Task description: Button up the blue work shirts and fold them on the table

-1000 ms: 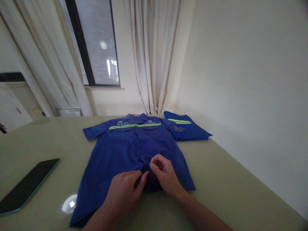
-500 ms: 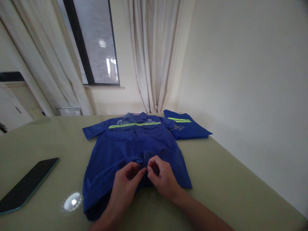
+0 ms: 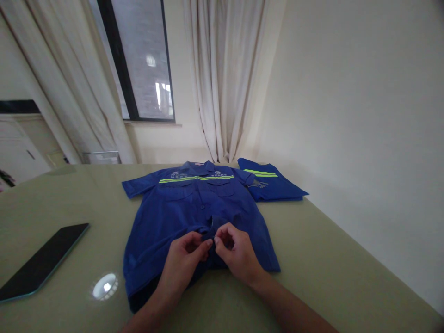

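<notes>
A blue short-sleeved work shirt (image 3: 166,212) lies face up on the table, its collar at the far end. A yellow-green stripe crosses its chest, with pale print above and pockets below. Near the lower hem, my left hand (image 3: 189,256) pinches one front edge of the shirt. Right beside it, my right hand (image 3: 237,252) pinches the other front edge, the fingertips of both almost touching. The cloth is lifted and bunched there. Whatever small part sits between the fingertips is hidden. A button shows on the front, farther up.
A folded blue garment (image 3: 277,187) with a similar stripe lies behind the shirt on the right, against the wall. On the left of the greenish table (image 3: 329,273) rests a dark flat tablet-like slab (image 3: 45,261). Curtains (image 3: 225,78) and a window (image 3: 142,60) stand behind.
The view has shifted slightly. Both hands stay at the shirt's lower front; the fingers have moved a little and the lifted front edge is now more folded over.
</notes>
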The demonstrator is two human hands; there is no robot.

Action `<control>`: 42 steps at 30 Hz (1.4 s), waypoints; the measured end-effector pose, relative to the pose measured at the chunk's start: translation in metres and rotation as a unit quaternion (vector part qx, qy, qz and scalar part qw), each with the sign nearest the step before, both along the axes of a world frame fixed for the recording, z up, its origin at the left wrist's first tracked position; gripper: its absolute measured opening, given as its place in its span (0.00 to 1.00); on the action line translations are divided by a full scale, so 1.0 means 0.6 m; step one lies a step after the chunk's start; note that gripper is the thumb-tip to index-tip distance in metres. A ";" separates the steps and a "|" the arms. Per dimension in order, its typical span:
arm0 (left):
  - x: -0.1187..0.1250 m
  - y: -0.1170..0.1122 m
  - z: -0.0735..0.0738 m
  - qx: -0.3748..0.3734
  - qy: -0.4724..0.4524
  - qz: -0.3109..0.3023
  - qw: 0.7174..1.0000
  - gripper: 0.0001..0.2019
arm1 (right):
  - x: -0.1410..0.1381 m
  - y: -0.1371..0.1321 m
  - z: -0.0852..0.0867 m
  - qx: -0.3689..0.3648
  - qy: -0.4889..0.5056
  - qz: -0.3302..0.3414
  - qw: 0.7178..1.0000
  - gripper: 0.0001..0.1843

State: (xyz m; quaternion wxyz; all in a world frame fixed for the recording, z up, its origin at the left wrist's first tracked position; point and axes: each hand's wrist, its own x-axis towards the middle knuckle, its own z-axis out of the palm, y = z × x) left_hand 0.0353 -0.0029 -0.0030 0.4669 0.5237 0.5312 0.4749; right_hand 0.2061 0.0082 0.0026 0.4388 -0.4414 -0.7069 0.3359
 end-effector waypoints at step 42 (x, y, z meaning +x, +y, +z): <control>-0.002 0.008 -0.032 0.025 -0.073 -0.032 0.997 0.15 | 0.000 0.007 -0.011 0.043 -0.082 -0.001 0.996 0.02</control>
